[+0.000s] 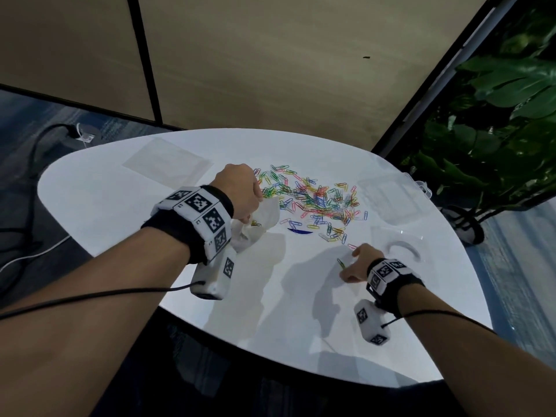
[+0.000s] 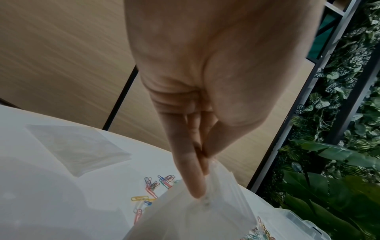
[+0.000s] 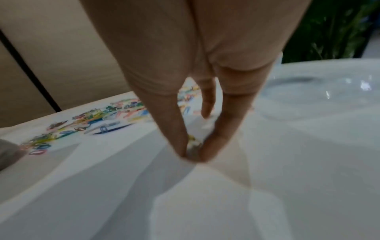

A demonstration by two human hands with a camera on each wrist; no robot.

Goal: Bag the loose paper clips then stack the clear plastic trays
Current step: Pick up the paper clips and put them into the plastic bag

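**Clips half-gathered, bag held up at left**

Round white worktop (image 1: pixel 150 236). Loose paper clips (image 1: pixel 313 200), many colours, strewn in a broad patch across the middle; long axis of the patch running from far-left to near-right in the head view. Single clips lying every which way, no common heading.

Left hand (image 1: pixel 237 191) raised over the left edge of the patch, fingers (image 2: pixel 193 178) pointing down and pinching the rim of a crumpled translucent bag (image 1: pixel 255 224). Bag hanging below the hand, mouth uppermost, body slumping toward the worktop; a few clips visible through its wall in the head view. In the left wrist view, thumb and forefinger pressed together on the bag (image 2: pixel 205 216) edge.

Right hand (image 1: pixel 358 263) low on the worktop at the near-right tail of the patch, thumb and forefinger (image 3: pixel 174 129) drawn together, tips down on the surface. A green clip (image 1: pixel 341 263) just beside the thumb, long axis slanting from far-left to near-right. Whether it is actually gripped: cannot tell, right wrist view blurred.

Clear plastic trays: one (image 1: pixel 388 200) to the right of the patch, another (image 1: pixel 397 242) nearer, just beyond the right hand, lying apart, unstacked. Flat stack of clear bags (image 1: pixel 165 164) at far left. Leafy plant (image 1: pixel 496 115) beyond the right edge.
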